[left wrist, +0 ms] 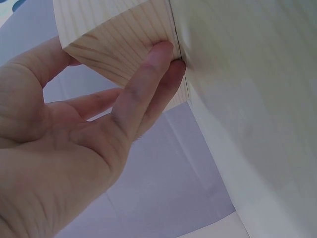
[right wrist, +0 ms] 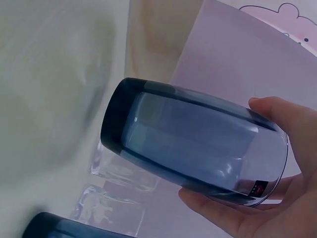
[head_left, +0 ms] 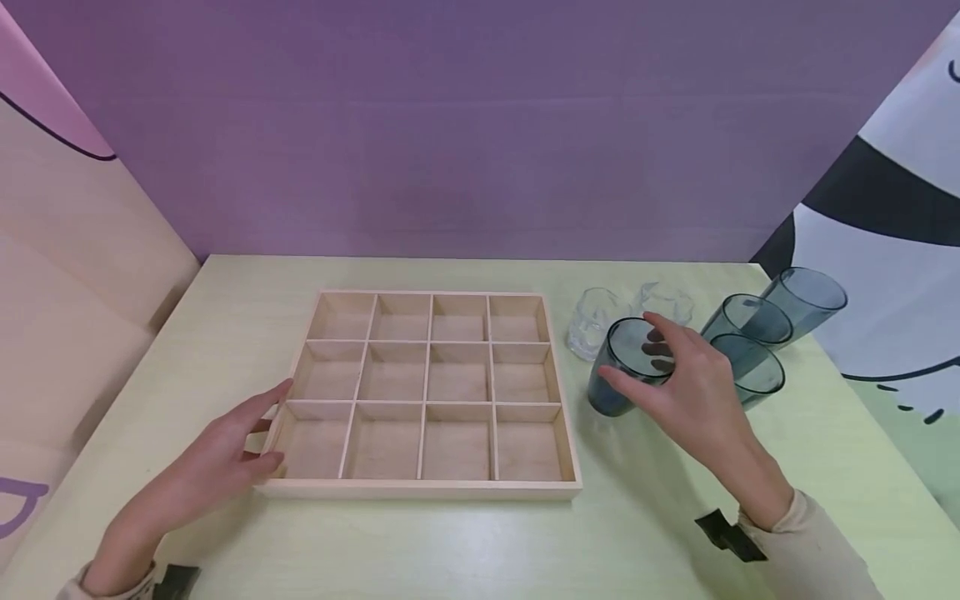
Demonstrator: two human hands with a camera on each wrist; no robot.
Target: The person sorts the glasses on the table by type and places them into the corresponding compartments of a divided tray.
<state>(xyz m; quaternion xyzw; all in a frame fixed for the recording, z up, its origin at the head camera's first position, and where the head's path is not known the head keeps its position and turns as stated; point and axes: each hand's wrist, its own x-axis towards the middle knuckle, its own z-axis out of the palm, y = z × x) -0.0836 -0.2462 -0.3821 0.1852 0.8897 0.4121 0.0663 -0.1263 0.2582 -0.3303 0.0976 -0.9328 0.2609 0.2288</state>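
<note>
A pale wooden divided tray (head_left: pixel 420 490) lies on the table in the head view, its several compartments bare. My left hand (head_left: pixel 217 467) rests against the tray's left side, fingertips at the rim and outer wall. In the left wrist view, fairly straight fingers (left wrist: pixel 143 89) press the wooden side wall (left wrist: pixel 119 44) close to the tabletop. Right of the tray, my right hand (head_left: pixel 693 392) grips a blue-tinted drinking glass (head_left: pixel 611 392) near its rim, thumb on one side and fingers opposite. The right wrist view shows that glass (right wrist: pixel 193 144) with a small dark label by its rim.
Two clear glasses (head_left: pixel 592 321) stand behind the held glass. Several more blue-tinted glasses (head_left: pixel 806 300) are grouped to the right of my right hand, near the table's right edge. A purple backdrop (head_left: pixel 480 133) rises along the table's far edge.
</note>
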